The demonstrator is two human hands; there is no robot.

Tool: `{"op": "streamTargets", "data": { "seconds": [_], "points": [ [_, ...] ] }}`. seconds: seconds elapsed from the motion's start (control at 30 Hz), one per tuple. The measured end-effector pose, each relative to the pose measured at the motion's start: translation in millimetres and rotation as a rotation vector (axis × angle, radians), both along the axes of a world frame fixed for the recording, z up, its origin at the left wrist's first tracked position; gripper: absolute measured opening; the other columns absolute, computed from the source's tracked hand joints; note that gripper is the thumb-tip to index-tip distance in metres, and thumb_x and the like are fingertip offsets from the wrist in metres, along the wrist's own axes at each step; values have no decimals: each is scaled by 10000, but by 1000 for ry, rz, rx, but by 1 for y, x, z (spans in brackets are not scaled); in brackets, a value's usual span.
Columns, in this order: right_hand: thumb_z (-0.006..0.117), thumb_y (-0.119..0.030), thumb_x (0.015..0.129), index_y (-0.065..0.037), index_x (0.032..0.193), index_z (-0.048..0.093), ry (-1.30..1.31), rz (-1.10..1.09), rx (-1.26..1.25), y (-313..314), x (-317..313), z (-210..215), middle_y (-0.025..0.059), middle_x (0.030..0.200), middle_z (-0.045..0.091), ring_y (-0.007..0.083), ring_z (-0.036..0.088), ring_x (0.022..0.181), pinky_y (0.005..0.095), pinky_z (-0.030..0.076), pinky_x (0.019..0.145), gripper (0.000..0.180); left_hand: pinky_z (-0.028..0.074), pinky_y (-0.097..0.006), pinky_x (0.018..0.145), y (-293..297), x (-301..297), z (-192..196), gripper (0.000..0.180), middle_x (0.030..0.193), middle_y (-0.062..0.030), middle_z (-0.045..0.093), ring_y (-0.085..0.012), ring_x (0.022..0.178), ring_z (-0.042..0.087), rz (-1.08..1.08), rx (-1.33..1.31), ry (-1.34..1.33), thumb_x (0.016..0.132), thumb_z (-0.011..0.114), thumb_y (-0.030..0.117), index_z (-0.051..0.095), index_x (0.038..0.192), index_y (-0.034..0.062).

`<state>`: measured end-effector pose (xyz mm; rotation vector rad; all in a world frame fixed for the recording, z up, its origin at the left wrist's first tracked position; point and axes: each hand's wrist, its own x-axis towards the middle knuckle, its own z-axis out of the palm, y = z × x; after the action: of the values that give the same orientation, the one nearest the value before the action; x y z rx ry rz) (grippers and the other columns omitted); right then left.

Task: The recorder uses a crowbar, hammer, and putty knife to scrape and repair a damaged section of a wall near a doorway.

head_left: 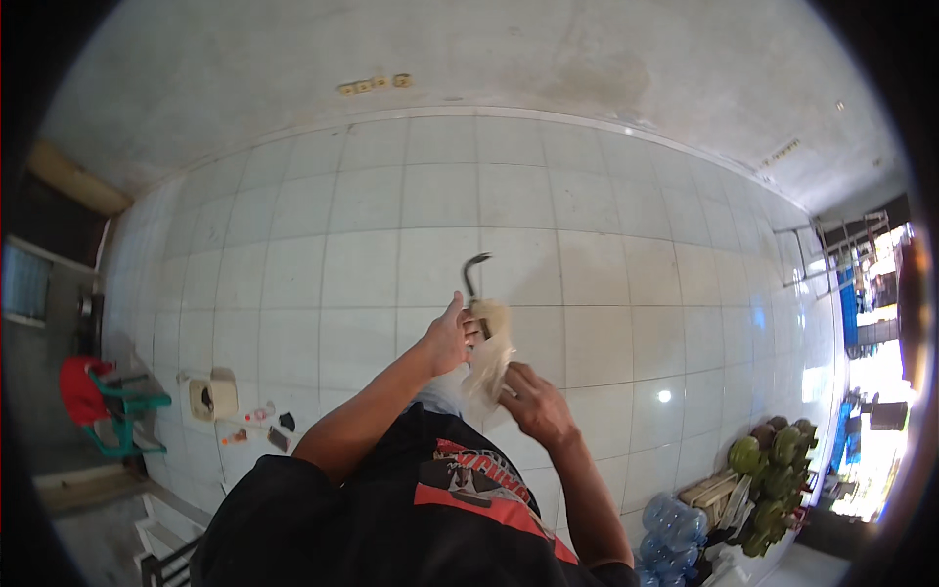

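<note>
In front of my body a dark, thin rod with a hooked end (471, 274) sticks up out of a crumpled, yellowish see-through plastic bag (492, 360). My left hand (450, 339) is at the bag's upper left side, its thumb pointing up and its fingers curled against the rod and bag. Lower down, my right hand (533, 401) pinches the bag's right edge with closed fingers. The rod's lower part is hidden by the bag, so its exact kind does not show.
White floor tiles (362, 264) stretch to a pale wall (528, 59). Off left stand a green plastic chair (127, 403) with red cloth and a cream container (213, 399), small items beside it. Lower right are blue water jugs (673, 528) and a heap of green coconuts (773, 479).
</note>
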<state>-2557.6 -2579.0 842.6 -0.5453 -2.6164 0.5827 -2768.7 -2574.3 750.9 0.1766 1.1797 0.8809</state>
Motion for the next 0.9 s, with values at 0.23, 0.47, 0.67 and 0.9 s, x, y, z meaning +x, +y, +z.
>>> {"op": "streamTargets", "data": {
  "seconds": [0.23,0.47,0.67,0.9],
  "points": [
    [566,59,722,-47,1057,629,65,-512,-169,77,49,-30,116,1175,600,311,591,1004,374,509,834,357,338,-263,440,173,64,-23,426,620,-28,417,-136,459,355,256,-69,-225,952,388,512,412,774,125],
    [494,-181,947,10,1217,528,612,-1291,-787,147,141,-31,122,1036,643,174,629,907,307,502,804,333,416,-277,505,286,193,15,360,671,-28,491,-130,537,470,-34,149,-326,961,406,482,454,877,136],
    [598,-223,880,-7,1274,452,661,-1261,-945,252,200,-33,122,904,652,175,605,757,318,483,690,473,434,-310,909,354,331,49,285,1117,-138,604,-167,1007,556,-515,337,-396,1002,371,365,455,1033,94],
    [580,-272,902,-24,1059,569,536,-1291,-865,349,321,-36,93,757,604,150,549,694,331,450,646,294,394,-344,985,462,420,38,289,1328,-161,488,-175,1119,518,-736,495,-275,1022,318,310,477,1118,88]
  ]
}}
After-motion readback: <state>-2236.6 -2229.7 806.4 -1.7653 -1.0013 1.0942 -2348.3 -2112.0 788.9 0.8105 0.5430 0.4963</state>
